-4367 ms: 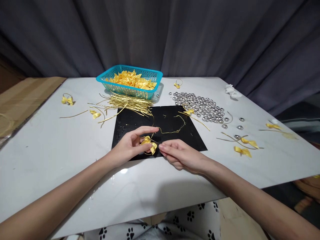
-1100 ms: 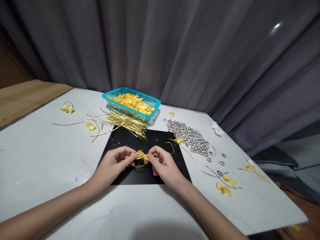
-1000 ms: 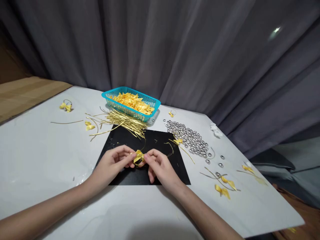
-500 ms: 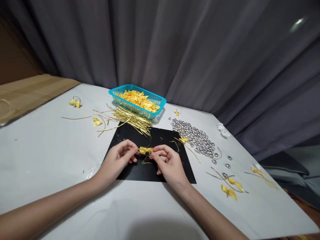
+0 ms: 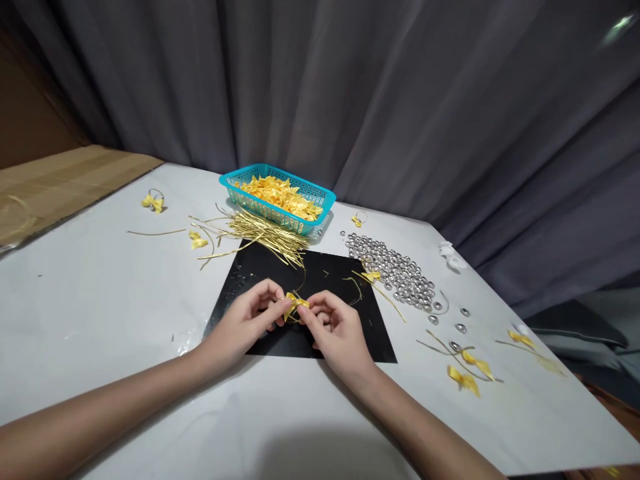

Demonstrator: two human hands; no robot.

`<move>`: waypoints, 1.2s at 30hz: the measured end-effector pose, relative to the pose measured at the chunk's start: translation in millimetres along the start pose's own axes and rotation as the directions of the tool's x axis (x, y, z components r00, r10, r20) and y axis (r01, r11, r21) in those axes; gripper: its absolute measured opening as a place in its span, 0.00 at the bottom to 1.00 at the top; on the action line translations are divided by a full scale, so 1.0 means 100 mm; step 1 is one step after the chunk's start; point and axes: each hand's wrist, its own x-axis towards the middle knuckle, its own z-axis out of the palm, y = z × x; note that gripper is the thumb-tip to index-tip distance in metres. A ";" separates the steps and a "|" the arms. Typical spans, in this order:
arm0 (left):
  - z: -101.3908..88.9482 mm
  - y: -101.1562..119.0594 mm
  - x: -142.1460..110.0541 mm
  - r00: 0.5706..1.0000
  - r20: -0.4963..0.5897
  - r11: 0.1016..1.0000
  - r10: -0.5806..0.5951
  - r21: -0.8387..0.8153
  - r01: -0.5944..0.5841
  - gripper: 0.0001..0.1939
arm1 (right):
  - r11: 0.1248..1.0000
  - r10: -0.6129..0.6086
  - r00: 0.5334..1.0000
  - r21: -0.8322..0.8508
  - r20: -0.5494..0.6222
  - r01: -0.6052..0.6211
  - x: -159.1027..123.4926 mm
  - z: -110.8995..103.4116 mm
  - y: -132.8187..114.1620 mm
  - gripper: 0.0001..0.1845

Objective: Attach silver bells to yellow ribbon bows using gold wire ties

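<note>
Between my two hands, a yellow ribbon bow (image 5: 297, 304) is held above a black mat (image 5: 320, 267). My left hand (image 5: 257, 310) pinches the bow's left side between thumb and forefinger. On the right side of the bow, my right hand (image 5: 335, 323) grips it in the same way. Thin gold cord shows around and below the bow, though the fingers partly hide how it runs. Just beyond the hands lies a bundle of gold cords (image 5: 270, 235), partly on the mat's far edge.
A turquoise basket (image 5: 327, 203) full of yellow bows stands behind the cords. Many silver beads (image 5: 395, 270) are spread right of the mat. Loose bows (image 5: 464, 381) with cords lie at the right, and a bow with a loop (image 5: 153, 203) at the far left. A grey curtain (image 5: 300, 87) hangs behind.
My hands have come slightly closer together, and the left fingers have shifted on the bow, which now looks more tilted. The camera view has moved slightly.
</note>
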 end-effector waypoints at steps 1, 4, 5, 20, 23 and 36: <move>0.00 0.00 -0.01 1.000 -0.014 1.000 0.017 0.017 -0.017 0.11 | 1.000 -0.003 1.000 0.005 0.007 0.003 -0.01 0.00 0.00 0.13; 0.00 0.01 -0.04 0.993 -0.100 0.996 0.060 0.069 -0.053 0.10 | 0.998 -0.011 1.000 0.059 0.013 0.010 -0.03 0.02 -0.01 0.13; 0.01 0.01 -0.05 0.989 -0.132 0.995 0.071 0.083 -0.061 0.10 | 0.996 -0.007 1.000 0.093 0.007 0.006 -0.03 0.03 -0.01 0.13; 0.08 0.00 -0.10 1.000 0.003 0.990 -0.027 -0.139 0.027 0.11 | 0.910 0.143 0.964 0.352 0.226 -0.217 0.02 -0.05 -0.05 0.18; 0.08 0.00 -0.10 0.998 0.051 0.994 -0.030 -0.104 0.035 0.11 | 0.907 0.167 0.926 0.316 0.340 -0.279 0.03 -0.06 -0.07 0.20; 0.09 -0.02 -0.13 0.989 0.148 0.996 -0.018 0.086 0.005 0.10 | 0.793 0.324 0.946 0.541 0.014 -0.280 0.04 0.01 -0.11 0.09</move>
